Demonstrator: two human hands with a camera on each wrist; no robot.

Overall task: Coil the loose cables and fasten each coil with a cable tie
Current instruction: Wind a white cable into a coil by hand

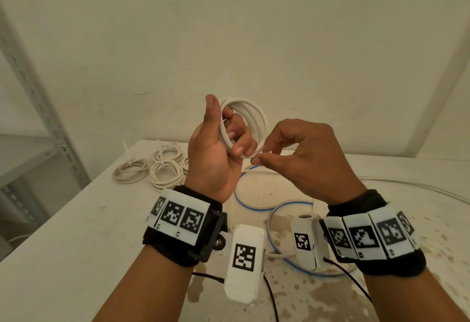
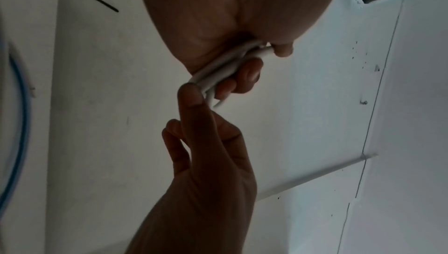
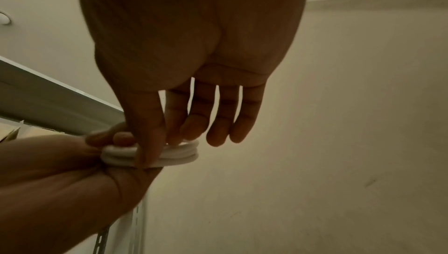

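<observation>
Holding a small white cable coil (image 1: 248,120) up over the worktop (image 1: 76,232), the left hand (image 1: 216,154) has its fingers curled through the loops and its thumb raised. The right hand (image 1: 302,148), at about 3 o'clock of the coil, pinches something thin and pale between thumb and forefinger at the coil's lower edge; whether that is the cable's free end or a cable tie I cannot tell. Its other fingers hang loosely bent.

Below the hands, at 6 o'clock, a loose blue-edged flat cable (image 1: 254,189) curls on the worktop, not yet coiled. Farther off, at about 10 o'clock, several finished cream coils (image 1: 150,169) lie together, and they appear to be tied already. Beyond them stands a plain wall (image 1: 229,29), with a metal shelf upright (image 1: 38,108) at 9 o'clock.

The step in hand looks like closing off this coil. To do it well, the left hand should keep the turns stacked flat and tight, as the right wrist view shows them, so none springs loose. The right hand should tuck the end against the bundle, then wrap the tie across all turns and cinch it snugly.
</observation>
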